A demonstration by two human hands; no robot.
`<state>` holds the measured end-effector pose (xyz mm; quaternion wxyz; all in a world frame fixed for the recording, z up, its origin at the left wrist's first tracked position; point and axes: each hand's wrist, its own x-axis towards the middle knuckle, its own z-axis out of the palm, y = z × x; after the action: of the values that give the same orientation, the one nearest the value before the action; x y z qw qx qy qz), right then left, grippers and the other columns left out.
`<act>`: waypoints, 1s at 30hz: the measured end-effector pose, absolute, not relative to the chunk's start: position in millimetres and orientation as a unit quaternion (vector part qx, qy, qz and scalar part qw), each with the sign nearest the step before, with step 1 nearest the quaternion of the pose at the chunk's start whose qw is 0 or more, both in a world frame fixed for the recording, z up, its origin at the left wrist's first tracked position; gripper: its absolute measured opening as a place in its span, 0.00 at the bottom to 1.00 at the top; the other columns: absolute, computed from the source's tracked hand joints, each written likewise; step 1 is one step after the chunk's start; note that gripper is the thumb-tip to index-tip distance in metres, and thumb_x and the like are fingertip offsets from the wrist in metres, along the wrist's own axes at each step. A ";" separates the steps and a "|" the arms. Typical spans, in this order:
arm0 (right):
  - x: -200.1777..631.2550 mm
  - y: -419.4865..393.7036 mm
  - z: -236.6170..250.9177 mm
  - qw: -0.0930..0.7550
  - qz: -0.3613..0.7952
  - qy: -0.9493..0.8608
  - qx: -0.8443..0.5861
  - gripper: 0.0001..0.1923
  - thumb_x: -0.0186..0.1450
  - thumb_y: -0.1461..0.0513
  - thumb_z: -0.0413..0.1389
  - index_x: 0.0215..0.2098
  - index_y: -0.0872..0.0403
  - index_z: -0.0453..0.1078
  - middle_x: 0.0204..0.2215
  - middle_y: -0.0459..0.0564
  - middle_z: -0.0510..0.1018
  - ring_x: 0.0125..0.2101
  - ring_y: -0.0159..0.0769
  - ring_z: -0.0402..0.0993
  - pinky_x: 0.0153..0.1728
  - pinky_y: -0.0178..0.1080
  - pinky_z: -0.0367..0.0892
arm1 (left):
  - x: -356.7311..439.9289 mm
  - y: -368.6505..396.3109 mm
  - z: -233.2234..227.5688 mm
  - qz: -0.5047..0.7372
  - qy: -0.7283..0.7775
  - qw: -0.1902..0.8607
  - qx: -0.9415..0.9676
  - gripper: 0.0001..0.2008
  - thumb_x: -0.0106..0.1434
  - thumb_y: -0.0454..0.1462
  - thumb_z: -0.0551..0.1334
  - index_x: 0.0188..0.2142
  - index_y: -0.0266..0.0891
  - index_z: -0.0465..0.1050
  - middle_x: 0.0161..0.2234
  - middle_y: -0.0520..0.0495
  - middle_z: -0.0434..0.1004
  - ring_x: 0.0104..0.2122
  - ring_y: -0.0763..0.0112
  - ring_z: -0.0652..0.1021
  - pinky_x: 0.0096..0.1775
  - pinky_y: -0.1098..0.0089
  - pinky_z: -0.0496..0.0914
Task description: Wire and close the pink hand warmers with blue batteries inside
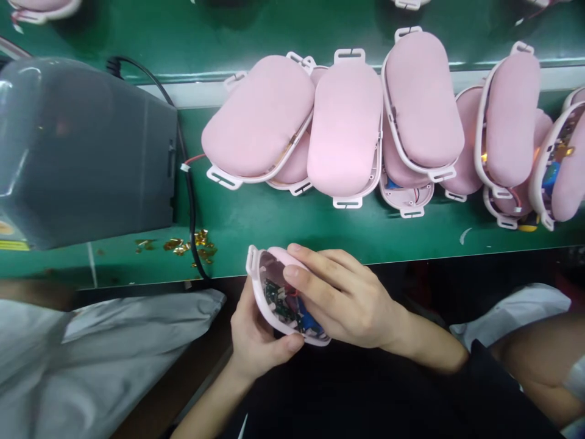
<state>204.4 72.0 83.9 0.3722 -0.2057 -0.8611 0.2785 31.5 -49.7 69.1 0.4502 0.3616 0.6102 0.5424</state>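
Note:
Just in front of the bench edge, a white-rimmed pink plastic housing is held up, tilted, with its inside partly showing. Green circuit board parts, a blue component and a bit of red wire are visible in it. My left hand grips the housing from below and the left, thumb on the lower rim. My right hand lies over a pink padded cover at the housing's upper side, its fingers wrapped across it. The palm side of my right hand is hidden.
Several pink units are heaped along the green bench, some partly open. A dark grey machine stands at left, beside a black cable and gold foil scraps. People's grey-sleeved arms flank both sides.

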 end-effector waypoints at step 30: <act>212.3 90.5 81.0 0.345 0.470 -0.800 -0.143 0.24 0.83 0.52 0.53 0.64 0.62 0.74 0.67 0.67 0.79 0.69 0.39 0.76 0.65 0.42 0.75 | 38.2 -50.9 67.2 0.558 0.566 0.528 0.299 0.42 0.58 0.55 0.81 0.66 0.43 0.77 0.52 0.39 0.89 0.47 0.49 0.89 0.47 0.58 0.86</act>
<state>212.3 90.5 81.0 0.3452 -0.1428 -0.7998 0.4699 38.2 -50.9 67.2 0.5284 0.2995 0.5655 0.5580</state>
